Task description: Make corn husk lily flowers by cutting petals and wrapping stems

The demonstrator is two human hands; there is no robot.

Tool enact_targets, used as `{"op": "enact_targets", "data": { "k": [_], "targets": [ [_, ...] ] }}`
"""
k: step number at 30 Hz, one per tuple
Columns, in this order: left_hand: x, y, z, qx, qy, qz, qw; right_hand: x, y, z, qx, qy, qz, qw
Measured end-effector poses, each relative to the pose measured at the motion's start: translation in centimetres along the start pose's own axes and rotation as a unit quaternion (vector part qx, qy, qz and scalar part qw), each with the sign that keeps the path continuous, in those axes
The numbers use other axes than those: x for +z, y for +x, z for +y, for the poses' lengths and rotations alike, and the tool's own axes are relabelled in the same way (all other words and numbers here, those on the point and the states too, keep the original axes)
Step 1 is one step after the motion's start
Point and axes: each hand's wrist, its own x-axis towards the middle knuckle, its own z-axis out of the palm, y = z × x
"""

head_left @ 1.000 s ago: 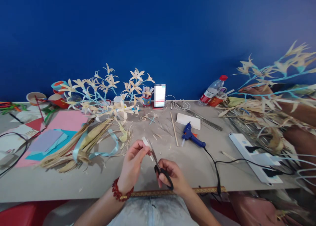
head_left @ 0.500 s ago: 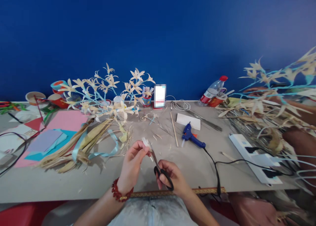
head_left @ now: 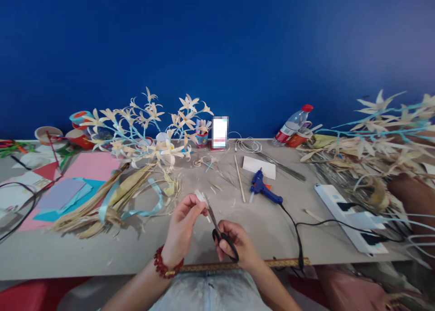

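Note:
Between the thumb and fingers of my left hand point(head_left: 186, 218) is a small whitish piece point(head_left: 200, 196), perhaps a petal or husk strip; the fingers cover part of it. My right hand point(head_left: 236, 245) grips black-handled scissors point(head_left: 217, 227) by the finger loops. Their blades point up and away, right beside the whitish piece, and look nearly closed. Whether they touch it I cannot tell. Pale scraps point(head_left: 217, 188) lie scattered on the table beyond both hands.
A blue glue gun point(head_left: 265, 188) lies right of centre, its cord running to a white power strip point(head_left: 350, 220). Dried husks point(head_left: 102, 202) and pale artificial flowers point(head_left: 152, 134) occupy the left. A bottle point(head_left: 292, 124) leans at the back. At far right, another person's arm point(head_left: 408, 198) shows beside more flowers.
My hands and the scissors stay almost still. On the far right, the other person's flower branch has swung lower.

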Motion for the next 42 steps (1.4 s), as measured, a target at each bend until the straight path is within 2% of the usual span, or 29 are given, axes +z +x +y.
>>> {"op": "enact_targets", "data": {
  "k": [5, 15, 33, 42],
  "targets": [
    [0.07, -0.02, 0.08, 0.007, 0.015, 0.005, 1.000, -0.07, -0.03, 0.12, 0.002, -0.006, 0.007, 1.000],
    [-0.42, -0.13, 0.48, 0.073, 0.137, -0.020, 0.988, -0.08, -0.36, -0.13, 0.002, -0.004, 0.002, 1.000],
    [-0.37, 0.07, 0.89, 0.029, 0.082, -0.052, 0.995, -0.13, -0.61, -0.17, -0.007, -0.016, -0.012, 1.000],
    [-0.36, 0.21, 0.82, 0.029, 0.078, -0.056, 0.995, -0.08, -0.69, -0.31, -0.008, -0.033, -0.003, 0.999]
  ]
}}
